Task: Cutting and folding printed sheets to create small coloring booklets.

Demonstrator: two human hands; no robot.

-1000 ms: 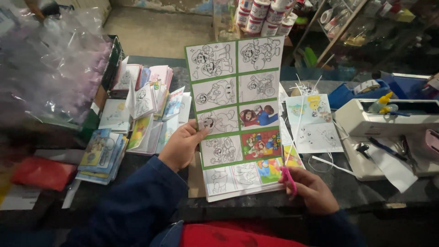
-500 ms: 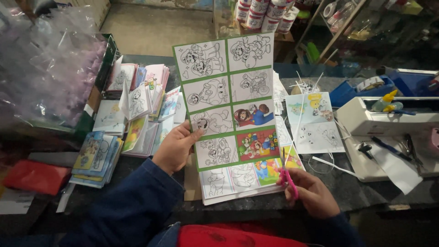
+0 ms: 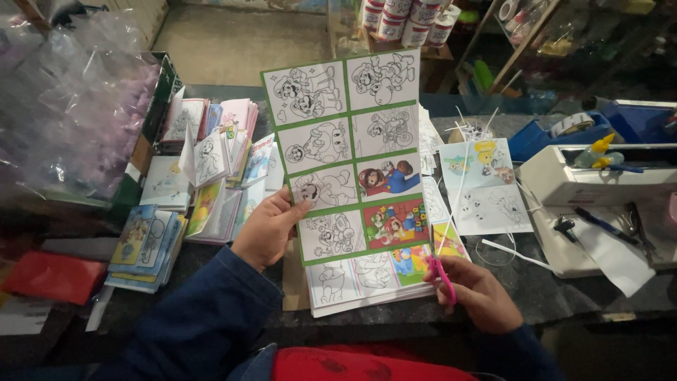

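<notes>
1. Basically, the left hand (image 3: 266,229) pinched the printed cartoon sheet (image 3: 345,155) at its left edge, thumb on the front face and fingers behind, holding it raised and nearly upright over the counter (image 3: 550,289).
2. Sheet's long axis ran away from the person, top corner tilted slightly left; green grid lines split it into two columns of panels.
3. The right hand (image 3: 479,296) was closed around pink-handled scissors (image 3: 442,271), blades pointing up at the sheet's lower right corner, just beside the right edge. I could not tell if the blades were open.
4. Right hand was the nearer one to that edge; left hand only steadied the sheet.
5. Under the sheet lay a stack of similar printed sheets (image 3: 352,282) flat on the counter.
6. Left: piles of small booklets (image 3: 211,169). Right: a loose printed page (image 3: 483,187), thin white paper strips (image 3: 515,255), a white machine (image 3: 592,183), a blue tape dispenser (image 3: 557,134).
7. Room was dim, a cluttered shop with shelves behind.
</notes>
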